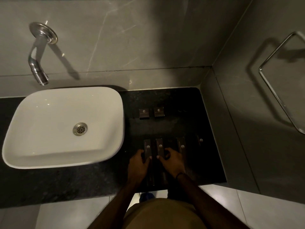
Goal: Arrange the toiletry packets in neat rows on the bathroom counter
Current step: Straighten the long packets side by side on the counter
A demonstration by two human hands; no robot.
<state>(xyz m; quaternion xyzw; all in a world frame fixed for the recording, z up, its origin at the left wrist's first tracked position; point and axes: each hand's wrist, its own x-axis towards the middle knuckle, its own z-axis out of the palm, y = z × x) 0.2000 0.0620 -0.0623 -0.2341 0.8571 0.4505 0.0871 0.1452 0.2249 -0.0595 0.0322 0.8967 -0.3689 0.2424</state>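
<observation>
Several long dark toiletry packets lie side by side on the black counter [206, 123] right of the sink. My left hand [138, 164] grips the near end of the leftmost long packet [147, 147]. My right hand [171, 160] grips the near end of the second long packet [159, 146]. A third long packet [181, 143] lies to the right, and a fourth long packet [200, 140] is barely visible in the dark. Two small square packets [144, 113] [159, 111] sit in a row farther back. More dark packets lie under my wrists near the counter's front edge.
A white basin [62, 126] stands on the counter to the left, under a chrome wall tap [38, 63]. A chrome towel rail [279, 76] hangs on the right wall. Grey walls close off the back and right of the counter.
</observation>
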